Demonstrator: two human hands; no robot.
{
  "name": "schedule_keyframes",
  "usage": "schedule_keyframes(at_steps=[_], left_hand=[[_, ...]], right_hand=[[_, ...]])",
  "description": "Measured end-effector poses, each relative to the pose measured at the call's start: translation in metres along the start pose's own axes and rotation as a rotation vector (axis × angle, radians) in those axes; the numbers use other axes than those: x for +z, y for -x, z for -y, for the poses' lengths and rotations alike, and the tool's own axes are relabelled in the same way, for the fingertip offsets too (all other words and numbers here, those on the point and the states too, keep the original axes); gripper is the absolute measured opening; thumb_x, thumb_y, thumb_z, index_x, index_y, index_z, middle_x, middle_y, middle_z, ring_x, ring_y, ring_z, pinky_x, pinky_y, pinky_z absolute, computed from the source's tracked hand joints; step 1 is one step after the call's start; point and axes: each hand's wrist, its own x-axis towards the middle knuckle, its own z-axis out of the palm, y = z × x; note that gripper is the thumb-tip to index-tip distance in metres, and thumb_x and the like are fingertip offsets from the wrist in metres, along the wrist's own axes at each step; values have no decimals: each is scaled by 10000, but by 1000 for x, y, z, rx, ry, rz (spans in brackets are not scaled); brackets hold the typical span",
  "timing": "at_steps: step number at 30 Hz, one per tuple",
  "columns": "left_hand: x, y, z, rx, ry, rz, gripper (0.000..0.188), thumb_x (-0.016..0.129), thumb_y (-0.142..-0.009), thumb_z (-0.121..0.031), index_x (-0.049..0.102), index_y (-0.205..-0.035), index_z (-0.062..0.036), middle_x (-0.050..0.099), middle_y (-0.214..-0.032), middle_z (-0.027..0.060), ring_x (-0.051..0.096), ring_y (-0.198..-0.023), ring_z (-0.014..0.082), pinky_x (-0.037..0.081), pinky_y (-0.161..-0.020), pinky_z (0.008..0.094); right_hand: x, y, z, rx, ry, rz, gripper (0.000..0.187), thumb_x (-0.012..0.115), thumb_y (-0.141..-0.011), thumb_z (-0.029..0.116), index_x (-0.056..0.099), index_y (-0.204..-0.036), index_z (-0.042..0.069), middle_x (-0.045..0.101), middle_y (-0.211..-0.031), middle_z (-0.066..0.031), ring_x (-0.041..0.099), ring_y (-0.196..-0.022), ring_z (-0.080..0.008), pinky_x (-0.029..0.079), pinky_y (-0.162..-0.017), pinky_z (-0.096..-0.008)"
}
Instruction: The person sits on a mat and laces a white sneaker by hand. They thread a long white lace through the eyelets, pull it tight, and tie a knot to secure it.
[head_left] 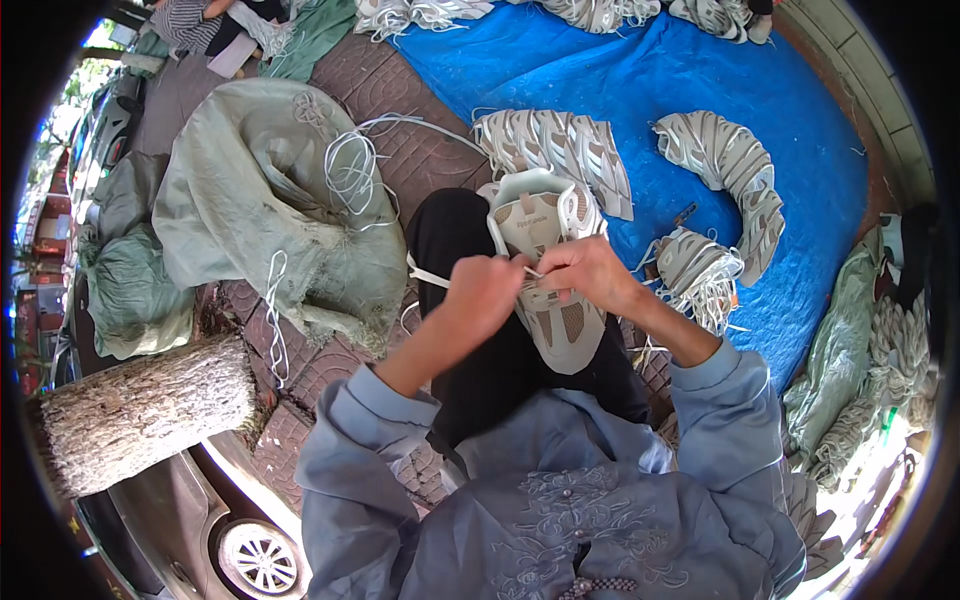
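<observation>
the beige and white shoe upper (562,330) lies across the person's lap, toe toward the body, directly under and between the two hands. the left hand (487,295) is closed over its left edge, fingertips pinched together at the lacing. the right hand (590,272) comes in from the other side, thumb and fingers pinching at the same spot, so both hands are gripping a pale lace (428,273) over the middle of the upper. a flat length of it sticks out past the left hand.

the knees wear dark trousers (450,225). beneath is brownish patterned paving (375,85), outdoors, with a blue tarp (800,330) spread ahead and to the right. on it lie a nested row of shoe uppers (555,150) just beyond the lap and a curved row (735,165) farther right. a pale green sack (230,190) lies to the left, loose laces (352,175) coiled on it; nearer are a tree trunk (150,410) and a car wheel (262,560).

the hands cover the upper's middle, and the left one is slightly blurred. another person (190,30) at the upper left is cut off by the rim, and glare washes out the lower right.
</observation>
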Motion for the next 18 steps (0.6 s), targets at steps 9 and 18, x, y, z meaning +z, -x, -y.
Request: schedule_keyframes(at_steps=[9, 18], left_hand=[[0, -10, -6, -93, 261, -131, 30, 564, -672, -42, 547, -686, -22, 563, -589, 110, 596, -568, 248, 458, -499, 362], [-15, -27, -22, -217, 700, -265, 35, 539, -775, -64, 551, -770, -32, 581, -654, 146, 578, -620, 323, 456, -593, 399]], right_hand=[[5, 8, -24, 0, -263, 12, 104, 650, -678, 123, 637, -736, 38, 583, -623, -34, 541, -546, -90, 436, -514, -257], [-32, 20, -42, -271, 250, -326, 89, 606, -716, 151, 632, -736, 69, 609, -709, -61, 572, -626, -221, 451, -566, -312]])
